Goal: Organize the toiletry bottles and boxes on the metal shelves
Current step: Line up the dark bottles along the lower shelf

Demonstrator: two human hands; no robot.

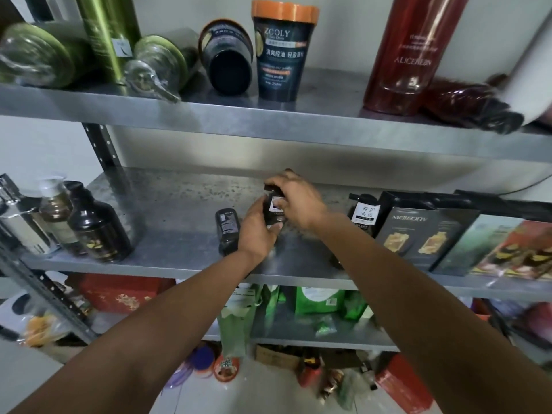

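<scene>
Gripping the small dark bottle [275, 210] at the centre of the frame are both hands. The left hand [259, 231] wraps its fingers and thumb round the lower body of the bottle from the left side. The right hand [299, 201] curls its fingers over the cap end from the right. A white label on the bottle faces the camera between the two hands. The bottle is over the middle shelf [179, 204], roughly midway along its width; whether its base touches the shelf surface cannot be told.

Just left of the left hand, a second small dark bottle [228, 231] lies on its side on the same shelf. To the right of the right wrist stands a dark bottle with a white label [363, 213]. Just beside it is a black box [418, 231], followed toward the right edge of the frame by a green-grey box [481, 243] and a red box [521, 252], all in one row. At the left end of the middle shelf stand a round dark bottle [100, 231] and an amber bottle with a pale cap [55, 206], close together.

On the upper shelf [298, 121], at top centre of the frame, an orange-lidded tub [282, 55] stands upright. A dark tub [228, 62] lies just beside it on its left. A tall red bottle [409, 52] stands at upper right, with another red bottle [466, 107] lying at its foot. Green bottles [38, 55] lie at upper left.
</scene>
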